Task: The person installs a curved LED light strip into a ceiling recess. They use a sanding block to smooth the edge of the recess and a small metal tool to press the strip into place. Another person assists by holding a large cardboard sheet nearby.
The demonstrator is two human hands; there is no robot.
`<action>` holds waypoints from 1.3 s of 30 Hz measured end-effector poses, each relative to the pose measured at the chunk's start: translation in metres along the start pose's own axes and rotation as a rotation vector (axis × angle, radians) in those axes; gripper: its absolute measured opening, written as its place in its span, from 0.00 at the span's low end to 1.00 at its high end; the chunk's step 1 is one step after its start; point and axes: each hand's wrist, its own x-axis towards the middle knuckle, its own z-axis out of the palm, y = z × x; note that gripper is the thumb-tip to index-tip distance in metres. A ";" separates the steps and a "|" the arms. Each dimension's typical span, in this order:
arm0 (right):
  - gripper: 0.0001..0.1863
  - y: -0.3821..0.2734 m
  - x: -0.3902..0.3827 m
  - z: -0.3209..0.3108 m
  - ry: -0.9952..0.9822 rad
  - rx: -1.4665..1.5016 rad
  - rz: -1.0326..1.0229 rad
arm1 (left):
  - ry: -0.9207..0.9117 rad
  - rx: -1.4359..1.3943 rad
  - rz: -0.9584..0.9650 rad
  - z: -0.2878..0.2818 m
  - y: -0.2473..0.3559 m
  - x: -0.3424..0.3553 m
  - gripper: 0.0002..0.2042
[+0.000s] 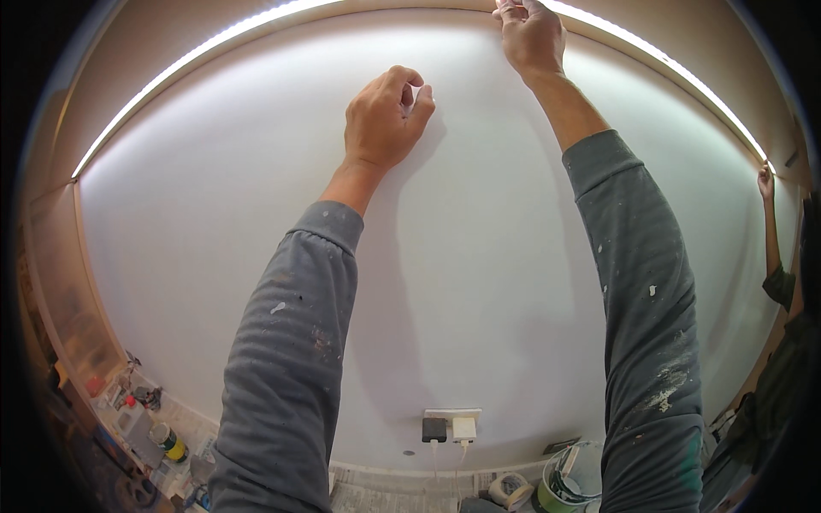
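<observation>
My left hand [385, 120] is raised in front of a white wall panel [479, 239]. Its fingers are curled, with thumb and forefinger brought close together; anything between them is too small to make out. Higher up and to the right, my right hand [534, 43] reaches to the lit LED strip [658, 56] under the upper board's edge. Its fingers are bent and pressed together beside the strip. The picture's top edge cuts off the fingertips, so what they grip is hidden.
At the far right, another person's hand [765, 179] touches the strip's end. Two plug adapters [449, 429] with cables sit low on the wall. Below stand a bucket [560, 496], a tape roll [510, 490], a yellow-black can [168, 442] and a white jug [137, 427].
</observation>
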 end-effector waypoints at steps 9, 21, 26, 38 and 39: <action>0.14 -0.003 -0.005 0.005 0.003 -0.011 0.131 | -0.006 0.010 0.003 -0.001 -0.002 0.000 0.05; 0.15 0.001 -0.011 0.004 0.076 0.015 0.104 | 0.004 -0.002 0.005 0.002 0.000 0.001 0.05; 0.14 -0.009 -0.010 0.007 0.032 0.023 0.209 | 0.004 0.011 -0.001 0.000 -0.002 0.000 0.05; 0.15 -0.001 -0.012 0.013 0.071 0.002 0.203 | 0.015 -0.002 -0.004 0.001 -0.002 0.000 0.04; 0.15 0.000 -0.012 0.013 0.092 0.002 0.150 | 0.012 -0.003 0.000 0.001 -0.001 0.000 0.05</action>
